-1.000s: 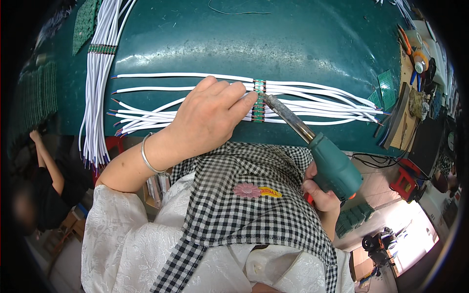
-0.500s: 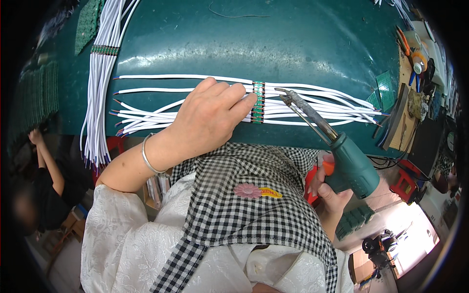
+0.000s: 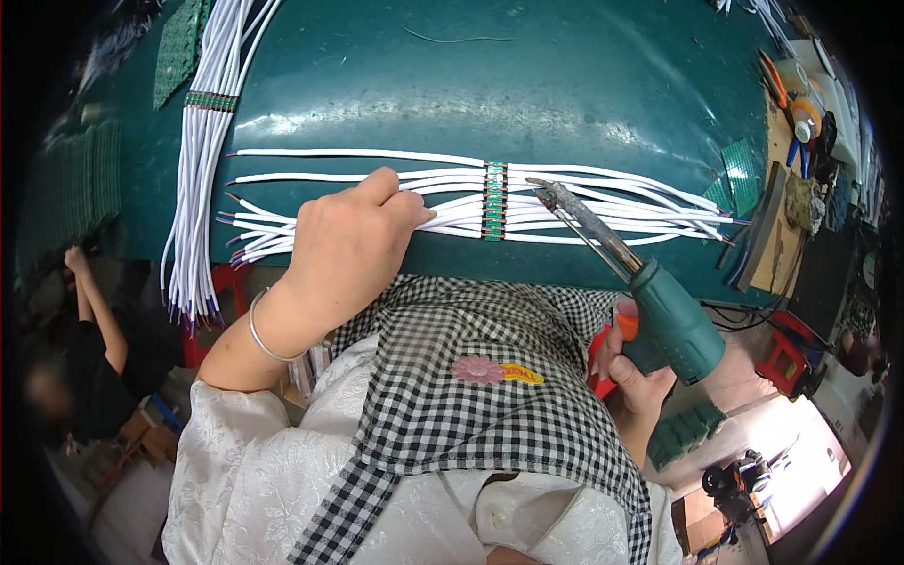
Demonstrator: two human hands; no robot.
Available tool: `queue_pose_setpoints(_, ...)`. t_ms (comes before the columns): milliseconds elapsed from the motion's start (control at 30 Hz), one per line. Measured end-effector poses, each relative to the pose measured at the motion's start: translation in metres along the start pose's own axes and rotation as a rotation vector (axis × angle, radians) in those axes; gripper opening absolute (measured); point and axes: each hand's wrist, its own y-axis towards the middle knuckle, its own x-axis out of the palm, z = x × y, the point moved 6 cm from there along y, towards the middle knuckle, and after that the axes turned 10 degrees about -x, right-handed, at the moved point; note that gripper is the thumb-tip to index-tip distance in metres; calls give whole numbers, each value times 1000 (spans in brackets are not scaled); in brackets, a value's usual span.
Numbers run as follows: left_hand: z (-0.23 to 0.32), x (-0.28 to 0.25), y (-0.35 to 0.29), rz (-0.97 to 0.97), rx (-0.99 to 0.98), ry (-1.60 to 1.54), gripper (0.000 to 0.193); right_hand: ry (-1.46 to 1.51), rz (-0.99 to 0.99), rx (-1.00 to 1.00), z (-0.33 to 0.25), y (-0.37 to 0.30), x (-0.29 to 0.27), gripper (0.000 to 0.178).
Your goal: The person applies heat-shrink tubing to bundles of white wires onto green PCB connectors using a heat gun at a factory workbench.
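Observation:
My right hand (image 3: 642, 381) grips a soldering gun (image 3: 673, 325) with a green body and an orange trigger. Its dark metal tip points left, just over the white wires beside a narrow strip of small green circuit boards (image 3: 494, 202). White wires (image 3: 603, 209) run out from both sides of that strip, their coloured ends bare. Left of the strip, my left hand (image 3: 353, 235) lies over the wires with curled fingers, its fingertips closed on a white wire (image 3: 454, 218); the thumb is hidden.
A second wire bundle (image 3: 193, 179) with its own board strip lies across the table's left side. At the right edge are pliers (image 3: 775, 80), a bottle (image 3: 807, 121), green board pieces (image 3: 739, 177) and a wooden board (image 3: 777, 240). Another person's arm (image 3: 99, 315) shows far left.
My left hand has drawn back leftward from the board strip, uncovering its left edge and the wires there. The soldering gun has shifted only slightly left.

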Motion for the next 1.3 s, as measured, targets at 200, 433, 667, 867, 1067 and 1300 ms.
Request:
queue_pose_setpoints(200, 0, 3, 7, -92, -4, -106, 25, 9, -43, -32, 4, -1, -1, 67)
queue_pose_setpoints(433, -4, -3, 18, -246, -13, -239, 27, 49, -62, -26, 11, -7, -5, 67)
queue_pose_setpoints(667, -11, 15, 44, -481, -54, -313, 20, 22, -90, -64, 14, -10, -7, 66)
queue_pose_setpoints(867, 4, 15, 47, -566, 27, -241, 22, -2, -78, -44, 19, -18, -13, 65)
queue_pose_setpoints(1067, 8, 8, 49, -331, 97, -257, 12, -9, -111, 7, 21, -19, -10, 62)
queue_pose_setpoints(1300, 13, 10, 43, -106, 346, -199, 15, -143, -122, -27, 22, -17, -10, 67)
